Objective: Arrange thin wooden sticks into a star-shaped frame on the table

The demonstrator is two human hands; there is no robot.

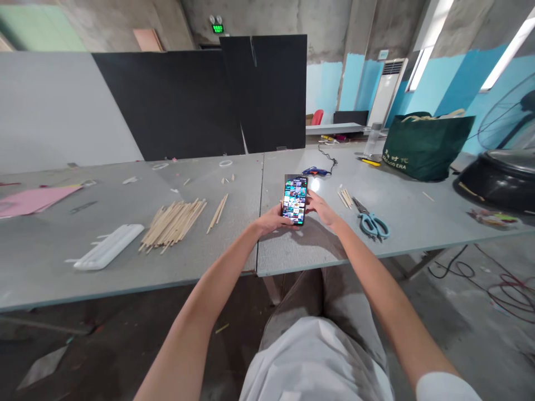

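Observation:
A smartphone [295, 200] with a lit screen of many small pictures is held upright above the grey table, near its front edge. My left hand [272, 219] grips its lower left side, the thumb along the bottom. At its right edge, my right hand [320, 208] closes round the side, some fingers hidden behind it. Blue-handled scissors [371, 221] lie to the right of my right hand, beside a few short sticks [345, 198]. Left of my left hand are a pile of wooden sticks [173, 223] and some loose sticks [217, 213].
A white plastic case [109, 247] and pink paper [37, 199] lie on the left. Behind the phone is a blue glue gun [316, 171] with a cord. A yellow cutter [368, 161], a green bag [428, 145] and a black pot [497, 181] stand or lie right. Black boards [267, 94] rise behind.

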